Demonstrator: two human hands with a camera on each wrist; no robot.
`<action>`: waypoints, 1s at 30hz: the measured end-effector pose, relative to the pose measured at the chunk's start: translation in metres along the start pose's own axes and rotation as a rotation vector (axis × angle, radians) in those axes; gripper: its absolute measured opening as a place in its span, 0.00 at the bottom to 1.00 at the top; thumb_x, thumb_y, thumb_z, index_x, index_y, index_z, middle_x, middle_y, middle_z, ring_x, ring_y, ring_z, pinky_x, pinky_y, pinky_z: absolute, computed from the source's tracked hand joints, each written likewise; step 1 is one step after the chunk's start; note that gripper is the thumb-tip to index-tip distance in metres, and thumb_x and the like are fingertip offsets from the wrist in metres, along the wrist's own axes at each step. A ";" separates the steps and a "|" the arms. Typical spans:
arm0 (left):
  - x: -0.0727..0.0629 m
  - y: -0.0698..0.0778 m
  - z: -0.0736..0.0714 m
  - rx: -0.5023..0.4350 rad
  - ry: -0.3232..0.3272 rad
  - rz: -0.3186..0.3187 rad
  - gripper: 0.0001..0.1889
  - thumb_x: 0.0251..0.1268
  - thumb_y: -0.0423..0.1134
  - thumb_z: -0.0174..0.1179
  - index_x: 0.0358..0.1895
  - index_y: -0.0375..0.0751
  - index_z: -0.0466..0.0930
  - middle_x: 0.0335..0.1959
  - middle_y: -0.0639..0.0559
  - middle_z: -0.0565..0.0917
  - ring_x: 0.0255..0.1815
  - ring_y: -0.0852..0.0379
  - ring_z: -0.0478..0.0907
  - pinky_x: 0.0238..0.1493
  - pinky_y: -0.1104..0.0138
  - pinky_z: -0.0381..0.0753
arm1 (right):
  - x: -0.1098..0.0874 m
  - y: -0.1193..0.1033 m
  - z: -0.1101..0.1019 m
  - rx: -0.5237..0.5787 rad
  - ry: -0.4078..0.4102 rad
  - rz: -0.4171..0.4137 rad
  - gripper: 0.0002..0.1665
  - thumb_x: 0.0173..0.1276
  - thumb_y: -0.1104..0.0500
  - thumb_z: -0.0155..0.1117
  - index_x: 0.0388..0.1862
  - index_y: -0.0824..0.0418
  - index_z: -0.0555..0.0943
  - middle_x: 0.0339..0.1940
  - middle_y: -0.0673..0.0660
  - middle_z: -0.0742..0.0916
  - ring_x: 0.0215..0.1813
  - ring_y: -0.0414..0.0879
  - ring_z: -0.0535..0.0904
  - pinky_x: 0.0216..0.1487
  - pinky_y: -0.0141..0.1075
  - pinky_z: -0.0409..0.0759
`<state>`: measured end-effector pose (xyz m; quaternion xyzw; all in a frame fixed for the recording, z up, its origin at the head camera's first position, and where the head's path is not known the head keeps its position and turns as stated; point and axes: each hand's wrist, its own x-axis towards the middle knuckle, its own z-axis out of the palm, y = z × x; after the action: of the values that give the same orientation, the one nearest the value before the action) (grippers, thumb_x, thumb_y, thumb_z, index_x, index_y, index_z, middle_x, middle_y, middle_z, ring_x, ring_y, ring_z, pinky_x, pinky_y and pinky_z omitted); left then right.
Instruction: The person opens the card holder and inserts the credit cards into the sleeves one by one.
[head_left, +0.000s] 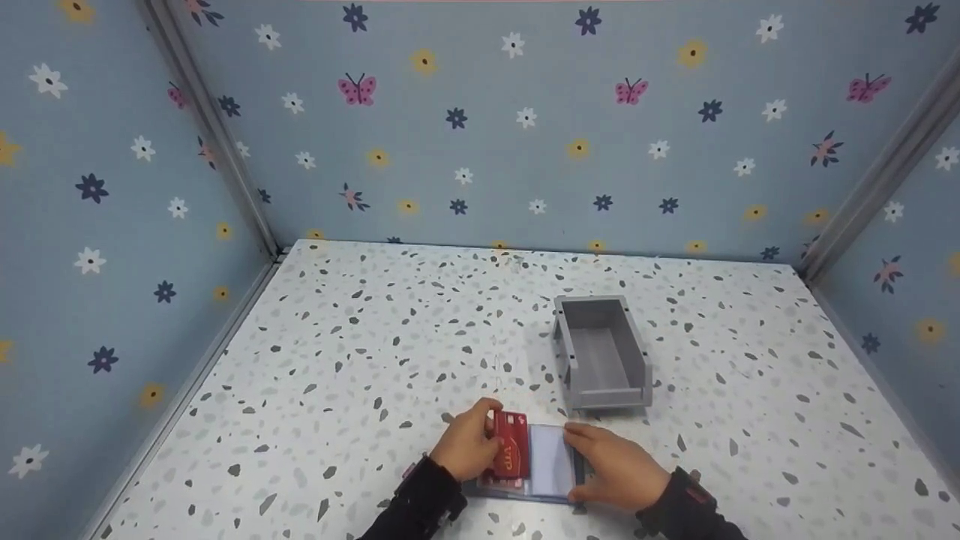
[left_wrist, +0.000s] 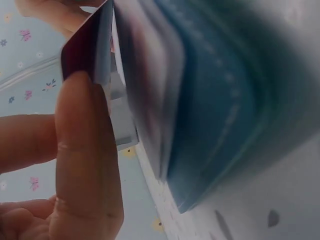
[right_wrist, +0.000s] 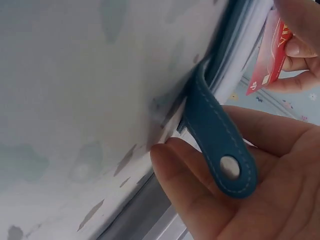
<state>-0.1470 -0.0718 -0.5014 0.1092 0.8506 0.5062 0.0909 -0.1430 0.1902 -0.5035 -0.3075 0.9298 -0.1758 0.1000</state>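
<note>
A red card (head_left: 511,444) is pinched in my left hand (head_left: 463,444), over the left side of an open card wallet. The wallet has a blue-green stitched cover (left_wrist: 215,100) and clear plastic sleeves (head_left: 551,459), with a white insert showing on the right side. The left wrist view shows the stack of sleeves standing proud of the cover. My right hand (head_left: 621,466) holds the wallet's right edge, thumb near the bottom and fingers at the top. Beside its palm, a blue strap with a metal snap (right_wrist: 230,167) hangs off the wallet.
A grey open-topped bin (head_left: 600,356) stands just beyond the wallet, slightly right. The speckled white table (head_left: 360,360) is bordered by flower-patterned panels (head_left: 480,135) at the back and both sides.
</note>
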 end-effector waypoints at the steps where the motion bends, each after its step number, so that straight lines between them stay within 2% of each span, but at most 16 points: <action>1: 0.000 0.000 0.000 0.015 -0.002 0.003 0.25 0.64 0.20 0.59 0.65 0.25 0.72 0.28 0.50 0.77 0.23 0.59 0.75 0.23 0.66 0.81 | 0.000 0.000 0.001 -0.016 0.004 -0.003 0.51 0.54 0.50 0.85 0.69 0.76 0.75 0.71 0.70 0.78 0.70 0.66 0.76 0.68 0.59 0.76; 5: 0.002 -0.002 0.002 0.089 0.004 0.019 0.23 0.62 0.21 0.61 0.62 0.26 0.74 0.26 0.53 0.76 0.26 0.59 0.74 0.29 0.66 0.78 | 0.000 -0.002 0.001 -0.040 0.019 -0.008 0.51 0.53 0.50 0.85 0.69 0.76 0.76 0.71 0.69 0.78 0.69 0.65 0.76 0.67 0.59 0.76; 8: 0.003 -0.001 0.004 0.110 0.002 0.018 0.22 0.62 0.21 0.61 0.61 0.26 0.74 0.26 0.54 0.76 0.27 0.59 0.74 0.31 0.65 0.79 | 0.000 -0.003 0.001 -0.032 0.022 0.002 0.51 0.53 0.49 0.85 0.69 0.75 0.76 0.71 0.69 0.78 0.69 0.65 0.76 0.68 0.59 0.76; 13: 0.003 0.002 0.008 0.093 -0.030 -0.001 0.22 0.62 0.22 0.62 0.60 0.25 0.74 0.26 0.54 0.76 0.24 0.60 0.74 0.26 0.67 0.78 | 0.000 -0.003 0.001 -0.023 0.025 0.017 0.50 0.52 0.50 0.85 0.69 0.75 0.76 0.72 0.69 0.78 0.70 0.65 0.76 0.69 0.59 0.75; 19: 0.006 0.004 0.014 0.136 -0.031 0.050 0.22 0.57 0.23 0.64 0.56 0.25 0.77 0.23 0.56 0.73 0.23 0.62 0.69 0.25 0.69 0.70 | 0.000 -0.001 0.004 0.003 0.035 0.026 0.51 0.50 0.51 0.85 0.69 0.75 0.76 0.72 0.68 0.78 0.69 0.65 0.77 0.67 0.58 0.77; 26: 0.013 0.008 0.022 0.165 -0.047 0.064 0.21 0.52 0.20 0.62 0.54 0.24 0.81 0.28 0.53 0.75 0.29 0.60 0.70 0.32 0.67 0.74 | 0.001 -0.001 0.004 0.029 0.026 0.035 0.52 0.50 0.51 0.85 0.70 0.75 0.75 0.73 0.68 0.78 0.65 0.65 0.80 0.64 0.57 0.79; 30: 0.015 0.011 0.027 0.192 -0.056 0.083 0.21 0.52 0.20 0.62 0.53 0.23 0.82 0.27 0.52 0.77 0.28 0.61 0.71 0.32 0.67 0.76 | 0.001 -0.001 0.004 0.030 0.030 0.023 0.51 0.51 0.52 0.85 0.69 0.76 0.75 0.72 0.68 0.78 0.65 0.64 0.81 0.64 0.56 0.80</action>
<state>-0.1530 -0.0404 -0.5049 0.1668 0.8870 0.4225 0.0827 -0.1418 0.1879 -0.5069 -0.2926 0.9320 -0.1930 0.0927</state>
